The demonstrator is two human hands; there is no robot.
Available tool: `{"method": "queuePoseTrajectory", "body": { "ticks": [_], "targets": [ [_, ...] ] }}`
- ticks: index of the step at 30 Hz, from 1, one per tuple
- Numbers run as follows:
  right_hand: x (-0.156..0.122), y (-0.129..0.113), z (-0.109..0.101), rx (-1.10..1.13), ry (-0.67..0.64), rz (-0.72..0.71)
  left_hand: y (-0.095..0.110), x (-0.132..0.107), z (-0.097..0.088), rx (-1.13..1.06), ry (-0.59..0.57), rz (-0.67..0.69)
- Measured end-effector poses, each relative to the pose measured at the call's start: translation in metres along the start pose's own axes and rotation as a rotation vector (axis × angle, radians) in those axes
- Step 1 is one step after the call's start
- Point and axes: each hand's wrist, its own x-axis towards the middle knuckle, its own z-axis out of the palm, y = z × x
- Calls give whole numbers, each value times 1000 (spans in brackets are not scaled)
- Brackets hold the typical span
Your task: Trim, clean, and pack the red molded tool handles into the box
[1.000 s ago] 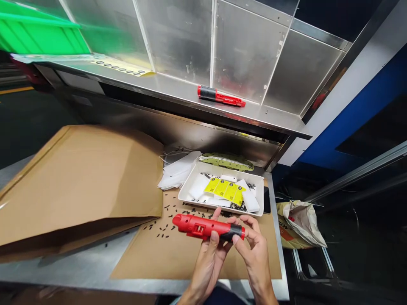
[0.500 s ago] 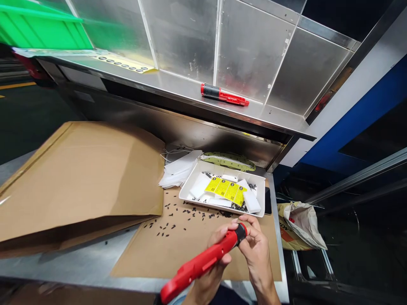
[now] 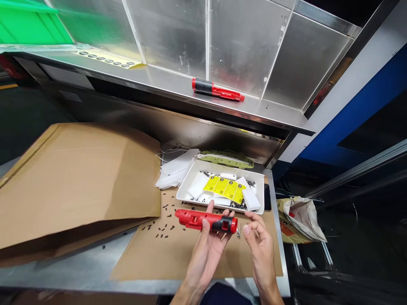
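Observation:
A red plastic housing with a black collar [image 3: 203, 221], tube-shaped like a torch or tool body, lies across my left hand [image 3: 208, 245]. My left thumb presses its near side and the fingers support it from behind and below. Just right of its collared end is my right hand [image 3: 261, 243], thumb and fingers curled in a pinch, apart from the housing. Small shiny metal bits [image 3: 238, 233] show between the collar and my right fingertips. Whether those fingers grip them is unclear. Beyond both hands stands a white tray [image 3: 179, 195] with yellow labels [image 3: 224, 188], white foam blocks and small dark parts.
A large cardboard box [image 3: 79, 178] fills the left side. Small black pieces [image 3: 163, 226] are scattered on the cardboard sheet [image 3: 152, 262]. A similar red and black housing [image 3: 218, 90] rests on the metal shelf [image 3: 152, 80]. A phone [image 3: 267, 197] and paper bag [image 3: 299, 220] are at right.
The housing has swung from slanting toward me to nearly level, its collared end now pointing right. My right hand has come off the collar and moved slightly right. The view has shifted slightly.

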Motion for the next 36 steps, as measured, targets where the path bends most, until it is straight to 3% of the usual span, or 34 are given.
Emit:
{"method": "queuePoseTrajectory", "body": {
  "ticks": [4, 9, 12, 15, 18, 22, 25, 29, 33, 36],
  "targets": [
    [20, 7, -1, -164, 92, -99, 18, 4, 3, 37, 64, 20],
    [42, 25, -12, -399, 48, -214, 51, 2, -13, 271, 130, 220],
    [44, 44, -21, -535, -39, -127, 66, -4, -27, 478, 210, 253],
    [44, 73, -17, -628, -88, -14, 73, -9, -34, 567, 239, 271],
    [47, 103, -2, -676, -44, 101, 73, -10, -29, 431, 173, 237],
    [51, 123, 7, -566, -34, 199, 70, -9, -14, 202, 191, 41],
    [45, 115, -6, -368, -90, 239, 69, -10, -6, 159, 183, -12],
    [25, 87, -29, -69, -141, 318, 66, -11, -3, 100, 129, -109],
    [2, 57, -33, 173, -118, 367, 54, -10, -2, 137, 122, -115],
    [-10, 35, -29, 232, -82, 234, 44, -11, 3, 159, 29, -139]
  ]
}}
